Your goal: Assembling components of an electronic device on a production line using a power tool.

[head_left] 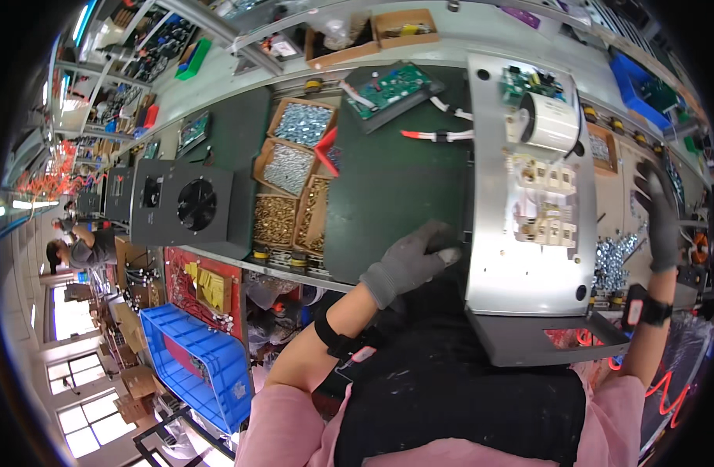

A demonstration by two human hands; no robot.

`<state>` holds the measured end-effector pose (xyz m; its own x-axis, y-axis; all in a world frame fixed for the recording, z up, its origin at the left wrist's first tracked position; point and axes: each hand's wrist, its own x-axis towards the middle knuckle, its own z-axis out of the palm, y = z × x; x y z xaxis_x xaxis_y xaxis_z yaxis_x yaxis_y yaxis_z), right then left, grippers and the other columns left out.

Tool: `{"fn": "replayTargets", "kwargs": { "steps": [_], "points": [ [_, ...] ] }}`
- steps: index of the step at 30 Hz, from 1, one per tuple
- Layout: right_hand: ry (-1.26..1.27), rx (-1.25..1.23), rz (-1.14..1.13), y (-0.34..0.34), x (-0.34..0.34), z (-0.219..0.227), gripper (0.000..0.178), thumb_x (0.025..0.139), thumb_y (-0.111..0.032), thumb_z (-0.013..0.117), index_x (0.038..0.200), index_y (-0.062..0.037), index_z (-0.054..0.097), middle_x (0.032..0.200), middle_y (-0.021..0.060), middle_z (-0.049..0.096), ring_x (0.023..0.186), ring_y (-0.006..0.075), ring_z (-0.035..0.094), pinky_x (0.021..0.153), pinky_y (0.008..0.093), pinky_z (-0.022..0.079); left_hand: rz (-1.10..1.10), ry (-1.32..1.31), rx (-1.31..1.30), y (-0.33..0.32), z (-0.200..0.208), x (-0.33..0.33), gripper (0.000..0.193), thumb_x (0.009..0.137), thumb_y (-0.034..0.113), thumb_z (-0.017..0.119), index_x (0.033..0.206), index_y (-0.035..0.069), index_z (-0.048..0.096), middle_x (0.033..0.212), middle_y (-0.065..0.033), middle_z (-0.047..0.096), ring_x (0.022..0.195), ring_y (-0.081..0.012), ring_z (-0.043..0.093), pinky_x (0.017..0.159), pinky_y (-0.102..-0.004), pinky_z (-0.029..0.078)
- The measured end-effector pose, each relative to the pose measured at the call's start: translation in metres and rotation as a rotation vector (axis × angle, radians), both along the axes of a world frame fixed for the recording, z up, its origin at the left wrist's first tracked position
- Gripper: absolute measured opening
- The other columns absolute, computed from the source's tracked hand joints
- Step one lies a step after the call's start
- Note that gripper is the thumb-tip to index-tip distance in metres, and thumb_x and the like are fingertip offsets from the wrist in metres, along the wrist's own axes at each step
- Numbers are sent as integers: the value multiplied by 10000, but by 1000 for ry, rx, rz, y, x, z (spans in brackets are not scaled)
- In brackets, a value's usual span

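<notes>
One curled left hand, one outstretched, loosely spread right hand, any hold unclear

Wears pink shirt, blk apron, gry gloves & blk forearm straps.

A silver metal chassis lies flat; white cylinder and green circuit board toward its far end; cream blocks mid-plate; dark panel nearest.

You're in an electronics workshop; brown cardboard boxes hold silvery metal fasteners. Your flat silver metal panel bears electrical components.
</notes>
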<state>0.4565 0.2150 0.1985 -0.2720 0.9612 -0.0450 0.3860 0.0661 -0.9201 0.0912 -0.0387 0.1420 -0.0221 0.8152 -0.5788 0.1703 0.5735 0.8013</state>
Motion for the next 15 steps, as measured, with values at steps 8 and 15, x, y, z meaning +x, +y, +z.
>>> {"fn": "replayTargets", "kwargs": {
  "steps": [8,15],
  "points": [
    [-337,444,-138,-62,111,33,402,983,-183,382,1331,17,407,1361,126,417,1208,205,461,1000,322,403,161,894,-352,-136,-149,-225,257,807,289,574,979,131,680,1013,-142,646,931,-243,639,795,-357,502],
    [-95,207,-415,-190,62,52,394,978,-261,416,1256,7,498,1221,89,542,1064,167,544,940,292,424,119,1300,-542,-152,-198,-307,369,818,262,567,1170,154,542,1179,-138,522,1005,-359,593,816,-426,508]
  ]
}}
